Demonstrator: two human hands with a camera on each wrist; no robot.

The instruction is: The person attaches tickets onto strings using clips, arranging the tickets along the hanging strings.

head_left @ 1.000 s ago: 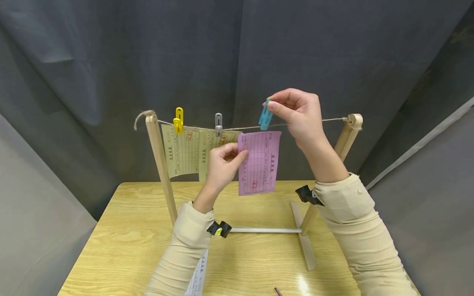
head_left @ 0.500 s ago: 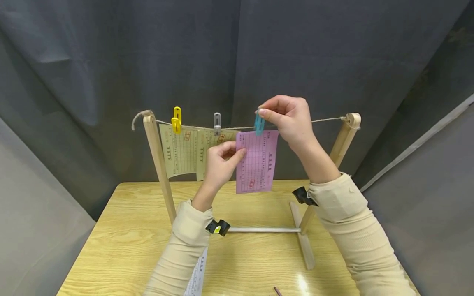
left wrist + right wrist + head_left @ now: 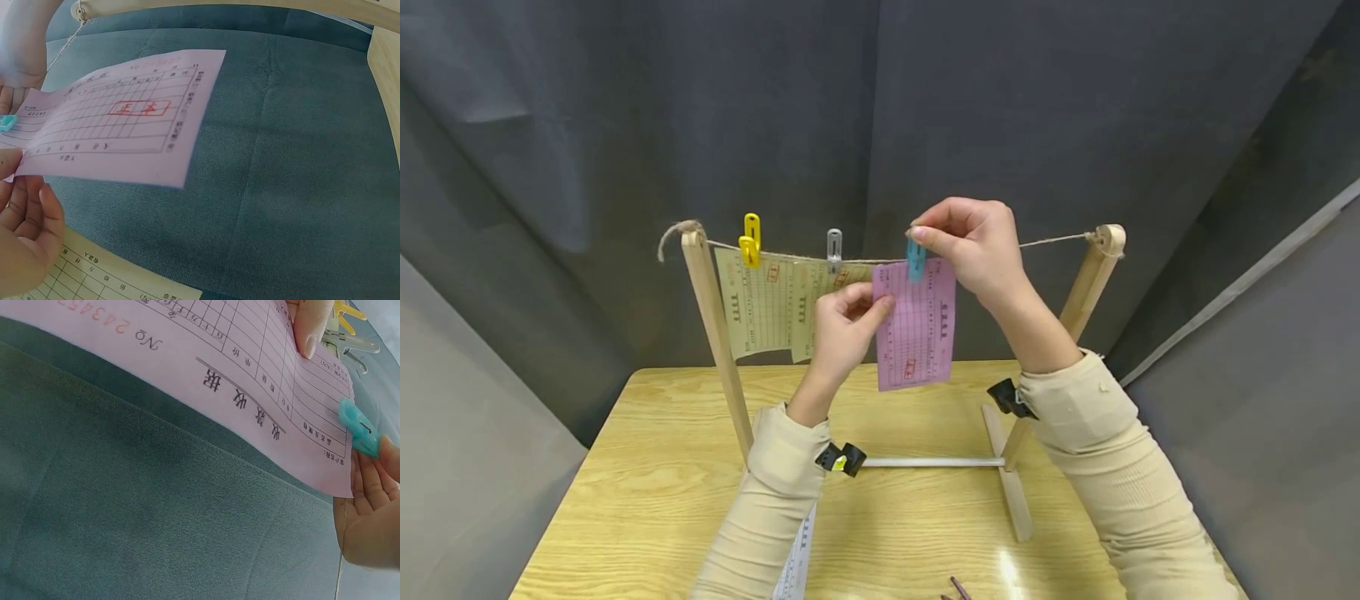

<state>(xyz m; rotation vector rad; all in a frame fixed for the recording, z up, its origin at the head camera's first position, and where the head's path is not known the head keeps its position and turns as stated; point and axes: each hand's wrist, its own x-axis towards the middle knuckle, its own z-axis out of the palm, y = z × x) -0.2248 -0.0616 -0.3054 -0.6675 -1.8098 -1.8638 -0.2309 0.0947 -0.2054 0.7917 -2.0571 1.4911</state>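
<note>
A pink receipt slip (image 3: 917, 333) with printed lines and a red stamp hangs upright at the twine (image 3: 1052, 240). My left hand (image 3: 847, 327) pinches its left edge near the top between thumb and fingers. With thumb and fingertips, my right hand (image 3: 977, 250) pinches a blue clothespin (image 3: 916, 260) whose lower end overlaps the slip's top edge. In the right wrist view the blue clothespin (image 3: 359, 427) sits over that edge. Left of the slip, two yellow-green slips (image 3: 756, 304) hang under a yellow clothespin (image 3: 750, 242) and a grey clothespin (image 3: 834, 250).
The twine runs between two wooden posts, the left post (image 3: 718, 342) and the right post (image 3: 1092, 283). A white rod (image 3: 932, 462) joins them low down. On the wooden table (image 3: 625, 500) lie a white printed paper (image 3: 796, 554) and dark reddish sticks (image 3: 959, 587) at the front.
My right hand has moved left and down, bringing the blue clothespin from above the twine onto the pink slip's top edge. My left hand still pinches the slip, which has shifted slightly left.
</note>
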